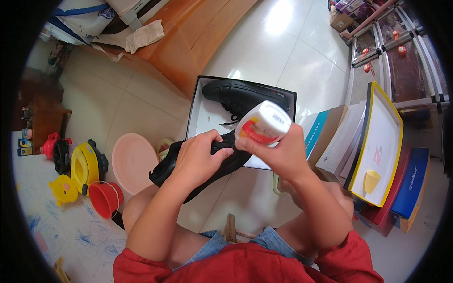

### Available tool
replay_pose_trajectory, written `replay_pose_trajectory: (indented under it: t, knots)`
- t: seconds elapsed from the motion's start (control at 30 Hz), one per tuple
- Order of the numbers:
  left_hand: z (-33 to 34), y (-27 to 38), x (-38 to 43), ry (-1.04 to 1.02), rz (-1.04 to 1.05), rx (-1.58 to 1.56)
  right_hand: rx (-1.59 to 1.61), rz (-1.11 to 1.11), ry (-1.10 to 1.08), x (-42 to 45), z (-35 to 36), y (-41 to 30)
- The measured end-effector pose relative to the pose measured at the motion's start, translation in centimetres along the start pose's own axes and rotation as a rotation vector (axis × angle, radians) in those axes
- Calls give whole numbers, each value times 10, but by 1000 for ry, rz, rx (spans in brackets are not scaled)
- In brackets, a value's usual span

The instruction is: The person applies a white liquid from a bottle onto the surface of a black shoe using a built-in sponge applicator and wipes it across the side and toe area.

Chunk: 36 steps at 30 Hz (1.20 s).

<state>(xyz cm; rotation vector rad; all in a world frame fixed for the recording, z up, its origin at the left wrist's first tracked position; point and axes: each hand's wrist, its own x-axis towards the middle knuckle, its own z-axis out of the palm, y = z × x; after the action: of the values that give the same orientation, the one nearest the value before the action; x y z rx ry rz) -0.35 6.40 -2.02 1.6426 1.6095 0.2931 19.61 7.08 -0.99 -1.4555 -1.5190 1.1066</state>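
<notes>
My left hand point(199, 157) grips a black leather shoe point(226, 165) over my lap, thumb and fingers at its lace area. In my right hand point(283, 150) is a white plastic bottle point(263, 122) with a red and yellow label, its base tilted up towards me. The bottle's lower end points down at the shoe, and its tip is hidden. Just beyond lies an open shoebox point(208, 122) with a white inside and dark rim. A second black lace-up shoe point(244, 95) rests on its side in that box, laces trailing.
On the left stand a pink basin point(134, 161), a red bucket point(106, 200) and a yellow toy potty point(85, 166). Several shoeboxes point(343, 141) and a yellow-rimmed box lid point(380, 141) lean at the right. Wooden furniture point(177, 39) is at the top; drawers point(403, 67) stand far right.
</notes>
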Motion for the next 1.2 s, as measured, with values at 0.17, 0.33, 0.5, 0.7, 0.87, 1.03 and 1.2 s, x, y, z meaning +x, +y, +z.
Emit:
replay_pose_trajectory:
  t: [0.17, 0.33, 0.5, 0.7, 0.87, 1.03, 1.2]
  knots:
    - [1, 5, 0, -22, -57, 25, -38, -52, 44, 1, 1, 2]
    - [2, 7, 1, -35, -61, 40, -142, -27, 155, 4, -1, 8]
    - [4, 0, 1, 37, 3, 14, 34, -30, 20, -1, 0, 3]
    - [2, 7, 1, -8, -31, 27, -143, -59, 134, 4, 0, 10]
    - [3, 2, 1, 23, 0, 30, -92, -46, 110, 2, 0, 3]
    - [1, 6, 1, 12, -22, 15, 30, 21, 15, 0, 0, 4]
    - [2, 4, 2, -6, -36, 26, -132, -3, 198, 6, -1, 9]
